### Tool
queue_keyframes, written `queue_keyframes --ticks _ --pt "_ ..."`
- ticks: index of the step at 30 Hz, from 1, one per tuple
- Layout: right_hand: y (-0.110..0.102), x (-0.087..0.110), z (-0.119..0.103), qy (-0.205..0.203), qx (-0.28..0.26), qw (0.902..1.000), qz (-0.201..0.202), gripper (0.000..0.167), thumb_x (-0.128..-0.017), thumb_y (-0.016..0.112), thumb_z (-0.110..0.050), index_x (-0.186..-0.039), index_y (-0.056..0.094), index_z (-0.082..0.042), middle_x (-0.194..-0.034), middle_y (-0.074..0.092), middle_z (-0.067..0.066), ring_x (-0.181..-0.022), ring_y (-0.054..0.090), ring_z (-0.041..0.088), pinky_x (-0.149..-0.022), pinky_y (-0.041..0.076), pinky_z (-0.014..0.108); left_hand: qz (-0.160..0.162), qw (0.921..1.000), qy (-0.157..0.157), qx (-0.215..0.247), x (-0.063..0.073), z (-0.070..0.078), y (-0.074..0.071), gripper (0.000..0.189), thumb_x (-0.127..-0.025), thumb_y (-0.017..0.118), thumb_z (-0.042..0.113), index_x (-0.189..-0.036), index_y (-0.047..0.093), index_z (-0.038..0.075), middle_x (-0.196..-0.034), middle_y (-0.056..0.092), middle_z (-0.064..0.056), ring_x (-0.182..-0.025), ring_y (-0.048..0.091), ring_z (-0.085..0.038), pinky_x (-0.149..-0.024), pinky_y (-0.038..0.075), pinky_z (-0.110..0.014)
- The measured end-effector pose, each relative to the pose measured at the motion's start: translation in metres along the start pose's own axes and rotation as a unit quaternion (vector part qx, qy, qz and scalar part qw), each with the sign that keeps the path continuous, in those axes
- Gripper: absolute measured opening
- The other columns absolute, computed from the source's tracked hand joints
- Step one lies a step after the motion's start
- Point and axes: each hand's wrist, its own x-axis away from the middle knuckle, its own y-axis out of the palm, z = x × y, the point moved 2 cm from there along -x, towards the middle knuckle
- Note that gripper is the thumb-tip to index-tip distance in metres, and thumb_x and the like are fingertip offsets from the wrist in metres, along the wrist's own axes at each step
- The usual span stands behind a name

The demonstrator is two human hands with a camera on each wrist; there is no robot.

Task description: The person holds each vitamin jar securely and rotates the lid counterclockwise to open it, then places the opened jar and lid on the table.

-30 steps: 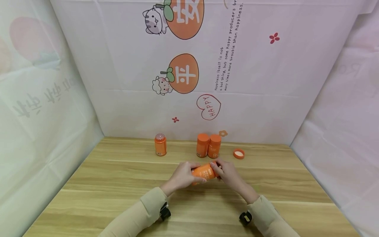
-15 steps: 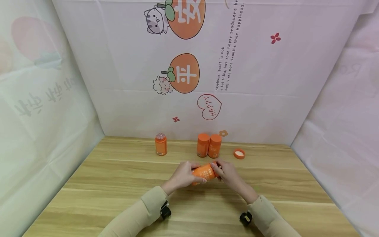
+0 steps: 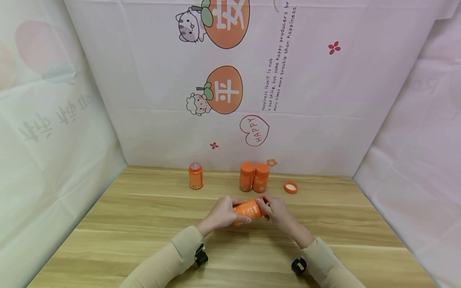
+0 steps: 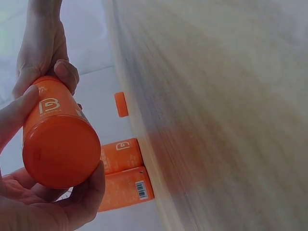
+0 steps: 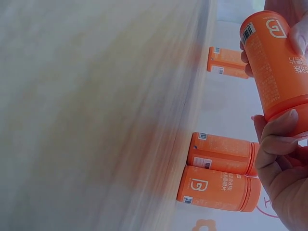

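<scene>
"Where was the glossy orange cylindrical bottle with white print (image 3: 247, 211)?"

"Above the light wood-grain table (image 3: 162, 228), tilted, between the person's two hands."

"How did the left hand (image 3: 224, 212) have it?"

"Its fingers and thumb were curled round the bottle's body near the base, parted only as wide as the bottle itself."

"And the right hand (image 3: 279, 211)?"

"Its fingers and thumb were bent closely round the smooth orange cap (image 5: 299, 119) at the other end."

"What stood behind?"

"A capped orange bottle (image 3: 246, 177) and a second capped orange bottle (image 3: 261, 178), both upright, side by side. Well to their left stood an upright orange bottle with a bare silvery top (image 3: 196, 178). To their right lay a round orange lid (image 3: 290, 192), its pale inside showing. Beyond rose a white printed sheet (image 3: 306, 136)."
</scene>
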Motion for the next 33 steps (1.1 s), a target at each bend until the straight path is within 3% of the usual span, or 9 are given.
queue_keyframes --ticks 6,11,18,24,33 --pt "-0.001 0.001 -0.002 0.002 -0.004 1.0 -0.005 0.028 -0.098 0.049 -0.034 -0.098 0.06 -0.007 -0.079 0.058 0.002 -0.051 0.05 0.008 -0.046 0.044 0.023 -0.015 0.9995 -0.016 0.021 0.002 0.0 -0.002 0.051 -0.069 0.083 0.035 -0.113 0.07 0.013 -0.1 0.072 0.001 -0.082 0.059 -0.008 -0.072 0.049 -0.027" --pt "-0.001 0.001 -0.003 -0.005 -0.009 0.9999 -0.001 0.026 -0.099 0.049 -0.032 -0.1 0.06 -0.008 -0.078 0.058 0.002 -0.052 0.051 0.009 -0.047 0.045 0.023 -0.018 0.9997 -0.014 0.01 0.0 -0.001 -0.003 0.05 -0.071 0.081 0.035 -0.113 0.07 0.01 -0.099 0.072 -0.001 -0.079 0.06 -0.007 -0.071 0.049 -0.025" --pt "-0.002 0.0 -0.002 -0.072 -0.024 0.997 0.013 0.018 -0.099 0.05 -0.024 -0.106 0.058 -0.009 -0.075 0.056 -0.001 -0.055 0.05 0.005 -0.049 0.045 0.023 -0.038 0.9985 -0.019 0.035 -0.003 -0.007 -0.005 0.046 -0.076 0.077 0.034 -0.112 0.069 0.008 -0.097 0.071 -0.002 -0.08 0.061 -0.008 -0.07 0.05 -0.025" --pt "-0.002 0.001 -0.002 -0.132 -0.022 0.9906 0.026 0.017 -0.098 0.052 -0.016 -0.112 0.056 -0.008 -0.086 0.058 0.002 -0.066 0.053 0.003 -0.054 0.048 0.023 -0.045 0.997 -0.029 0.056 -0.001 -0.007 -0.009 0.044 -0.076 0.077 0.031 -0.111 0.068 0.006 -0.095 0.07 -0.002 -0.081 0.06 -0.01 -0.071 0.05 -0.027" --pt "-0.003 0.002 -0.001 -0.145 -0.036 0.9886 0.017 0.02 -0.098 0.049 -0.01 -0.118 0.053 -0.009 -0.092 0.059 0.004 -0.071 0.056 0.005 -0.059 0.05 0.023 -0.038 0.996 -0.046 0.067 -0.001 -0.005 -0.01 0.047 -0.074 0.078 0.031 -0.113 0.068 0.007 -0.096 0.07 -0.002 -0.083 0.061 -0.011 -0.073 0.05 -0.028"
